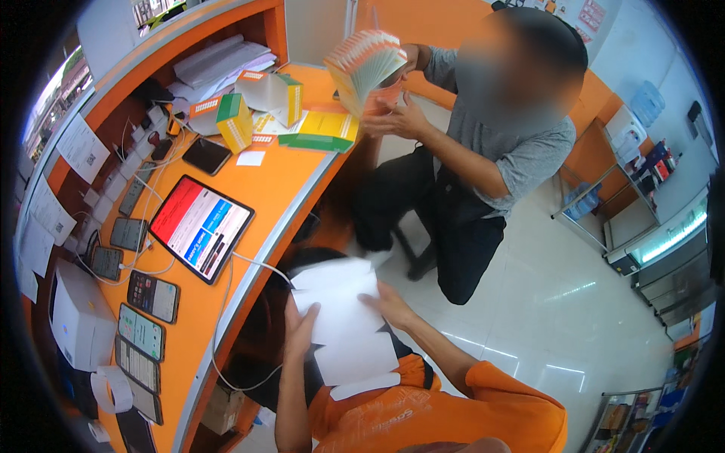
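A flat white die-cut box blank lies over my lap, notched along its sides and creased across, plain side up. My left hand grips its left edge, the thumb on top and the fingers hidden beneath. On the opposite edge, my right hand holds the blank the same way. Across from me, a seated co-worker holds a fanned stack of orange, white and green printed cards or sheets in both hands. Folded yellow-green-orange boxes stand at the far end of the orange counter.
On the counter lie a tablet, several phones, charging cables and a paper roll. A white cable hangs off the counter beside my left arm. A white printer-like device stands at the left. A water dispenser is far right.
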Available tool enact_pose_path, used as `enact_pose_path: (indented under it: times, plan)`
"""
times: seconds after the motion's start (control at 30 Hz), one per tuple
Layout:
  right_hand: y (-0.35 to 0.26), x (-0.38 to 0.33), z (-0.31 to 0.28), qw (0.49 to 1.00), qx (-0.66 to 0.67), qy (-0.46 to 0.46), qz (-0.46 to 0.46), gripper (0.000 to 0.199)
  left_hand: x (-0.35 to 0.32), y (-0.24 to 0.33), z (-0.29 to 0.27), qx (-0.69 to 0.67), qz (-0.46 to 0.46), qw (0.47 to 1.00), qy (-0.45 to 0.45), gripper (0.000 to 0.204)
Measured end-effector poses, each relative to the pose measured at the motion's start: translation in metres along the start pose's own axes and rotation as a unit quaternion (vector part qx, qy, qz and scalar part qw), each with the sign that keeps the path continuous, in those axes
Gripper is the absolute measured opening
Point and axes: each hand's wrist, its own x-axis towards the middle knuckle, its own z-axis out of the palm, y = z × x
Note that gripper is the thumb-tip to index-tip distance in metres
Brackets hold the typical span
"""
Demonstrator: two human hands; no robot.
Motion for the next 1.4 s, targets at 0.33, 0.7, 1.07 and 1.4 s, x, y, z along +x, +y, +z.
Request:
enact_pose_path:
  times: [0.33, 0.7, 1.07, 1.4]
  plan:
    - [-0.002, 0.000, 0.005, 0.991, -0.121, 0.066, -0.005, 0.045, -0.007, 0.006, -0.002, 0.001, -0.039, 0.999, 0.014, 0.056]
    - [-0.007, -0.013, 0.018, 0.998, -0.025, 0.056, -0.019, 0.033, -0.014, -0.009, -0.004, 0.154, -0.015, 0.986, 0.062, 0.034]
    - [0.003, -0.014, 0.013, 0.987, -0.107, 0.103, -0.056, 0.043, -0.007, 0.005, 0.020, 0.228, 0.031, 0.963, 0.137, 0.026]
    - [0.007, -0.019, 0.013, 0.990, -0.072, 0.064, -0.107, 0.043, -0.003, 0.008, 0.012, 0.052, -0.025, 0.987, 0.152, 0.019]
